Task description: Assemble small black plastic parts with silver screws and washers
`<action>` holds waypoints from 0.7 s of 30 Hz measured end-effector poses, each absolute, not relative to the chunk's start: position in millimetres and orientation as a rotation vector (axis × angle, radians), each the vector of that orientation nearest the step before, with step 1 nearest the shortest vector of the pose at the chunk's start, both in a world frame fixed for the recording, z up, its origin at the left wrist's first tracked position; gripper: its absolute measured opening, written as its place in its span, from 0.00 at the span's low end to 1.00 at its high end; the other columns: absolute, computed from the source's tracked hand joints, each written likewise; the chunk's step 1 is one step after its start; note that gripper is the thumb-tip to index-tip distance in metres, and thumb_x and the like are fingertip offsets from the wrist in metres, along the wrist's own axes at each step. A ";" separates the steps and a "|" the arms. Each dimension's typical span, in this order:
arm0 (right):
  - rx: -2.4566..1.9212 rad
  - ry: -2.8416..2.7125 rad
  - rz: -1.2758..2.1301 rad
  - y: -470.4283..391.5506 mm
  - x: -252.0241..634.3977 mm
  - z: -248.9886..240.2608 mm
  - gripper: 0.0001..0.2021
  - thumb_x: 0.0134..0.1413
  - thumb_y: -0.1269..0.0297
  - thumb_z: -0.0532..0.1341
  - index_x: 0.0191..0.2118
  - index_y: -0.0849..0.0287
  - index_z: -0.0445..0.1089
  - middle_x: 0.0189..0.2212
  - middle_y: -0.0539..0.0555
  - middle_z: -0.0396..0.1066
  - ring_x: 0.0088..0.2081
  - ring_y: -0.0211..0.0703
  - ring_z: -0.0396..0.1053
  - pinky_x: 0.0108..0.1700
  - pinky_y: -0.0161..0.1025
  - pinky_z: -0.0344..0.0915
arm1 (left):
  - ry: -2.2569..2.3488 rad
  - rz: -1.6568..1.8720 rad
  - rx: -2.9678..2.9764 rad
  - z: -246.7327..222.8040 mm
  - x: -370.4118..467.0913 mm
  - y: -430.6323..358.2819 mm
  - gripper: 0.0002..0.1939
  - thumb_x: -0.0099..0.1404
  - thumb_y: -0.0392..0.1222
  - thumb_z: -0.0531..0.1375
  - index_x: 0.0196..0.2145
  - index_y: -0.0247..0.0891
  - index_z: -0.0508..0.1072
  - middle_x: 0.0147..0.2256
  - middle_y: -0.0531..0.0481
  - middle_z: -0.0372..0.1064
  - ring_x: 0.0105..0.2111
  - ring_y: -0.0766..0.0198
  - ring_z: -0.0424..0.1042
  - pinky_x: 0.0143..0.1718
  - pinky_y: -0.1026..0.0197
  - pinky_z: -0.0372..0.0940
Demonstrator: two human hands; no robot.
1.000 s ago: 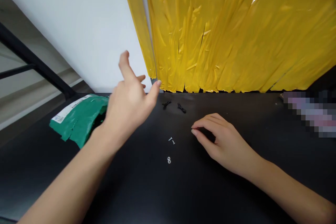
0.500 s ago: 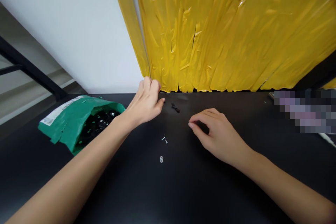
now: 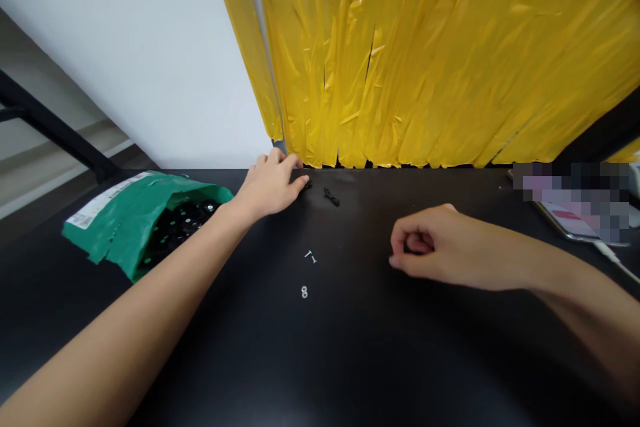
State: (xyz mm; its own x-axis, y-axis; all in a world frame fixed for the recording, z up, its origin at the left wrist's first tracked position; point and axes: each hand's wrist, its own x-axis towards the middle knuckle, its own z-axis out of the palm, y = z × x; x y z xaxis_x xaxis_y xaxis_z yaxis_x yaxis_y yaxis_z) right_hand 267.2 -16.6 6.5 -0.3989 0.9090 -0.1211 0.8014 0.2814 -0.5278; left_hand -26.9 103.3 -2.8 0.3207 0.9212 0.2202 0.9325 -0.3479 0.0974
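Note:
My left hand (image 3: 274, 181) rests at the back edge of the black table, fingers apart. Just past its thumb a small black piece (image 3: 307, 185) shows in part. Close by on the right lies another black part (image 3: 331, 197), small and narrow. My right hand (image 3: 434, 244) is over the table to the right, thumb and forefinger brought together in a loop; anything between the tips is hidden. Between and in front of the hands lie two small screws (image 3: 311, 257). Nearer to me are two pale washers or nuts (image 3: 305, 292), touching each other.
A torn green bag (image 3: 115, 213) full of black parts lies open beside my left forearm. At the back right is a phone (image 3: 567, 221) with a white cable (image 3: 613, 255). Yellow plastic sheeting (image 3: 425, 80) and a white panel (image 3: 150, 60) stand behind the table (image 3: 300, 367).
My right hand has moved right and turned, its fingers curling more. My left hand's fingers have spread, and a black piece now shows beside its thumb. The view has shifted slightly.

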 end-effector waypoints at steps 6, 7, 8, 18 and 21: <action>-1.632 -2.503 0.765 -34.1 269.4 4.3 0.04 0.48 0.61 0.71 0.33 0.47 0.80 0.24 0.52 0.74 0.37 0.55 0.71 0.34 0.43 0.63 | -1.795 -0.215 -2.601 -15.1 -29.7 105.4 0.15 0.71 0.45 0.57 0.48 0.39 0.79 0.51 0.38 0.76 0.52 0.42 0.74 0.53 0.43 0.68; -1.615 -2.520 0.760 -34.8 269.0 4.0 0.03 0.49 0.63 0.70 0.33 0.47 0.80 0.23 0.51 0.74 0.37 0.55 0.71 0.35 0.44 0.63 | -1.802 -0.210 -2.609 -15.7 -31.3 105.1 0.13 0.70 0.43 0.57 0.46 0.40 0.79 0.49 0.40 0.78 0.51 0.44 0.75 0.51 0.46 0.69; -1.598 -2.533 0.760 -35.1 268.4 3.9 0.04 0.49 0.64 0.70 0.32 0.47 0.80 0.23 0.51 0.74 0.37 0.55 0.72 0.35 0.44 0.63 | -1.808 -0.210 -2.613 -16.0 -33.3 104.4 0.12 0.70 0.41 0.57 0.44 0.40 0.79 0.47 0.41 0.78 0.49 0.46 0.76 0.50 0.48 0.70; -1.632 -2.487 0.724 -32.4 262.7 0.2 0.08 0.49 0.66 0.68 0.37 0.48 0.75 0.30 0.49 0.75 0.37 0.52 0.70 0.41 0.47 0.64 | -1.696 -0.556 -2.626 2.8 -37.8 67.1 0.18 0.74 0.41 0.52 0.52 0.38 0.79 0.51 0.39 0.72 0.53 0.48 0.73 0.58 0.46 0.66; -1.627 -2.495 0.756 -32.8 261.0 -4.1 0.12 0.49 0.71 0.65 0.40 0.46 0.75 0.35 0.49 0.76 0.40 0.52 0.70 0.43 0.47 0.65 | -1.846 -1.099 -2.863 11.5 -27.4 45.5 0.12 0.71 0.49 0.60 0.44 0.41 0.80 0.43 0.46 0.77 0.44 0.54 0.75 0.49 0.53 0.69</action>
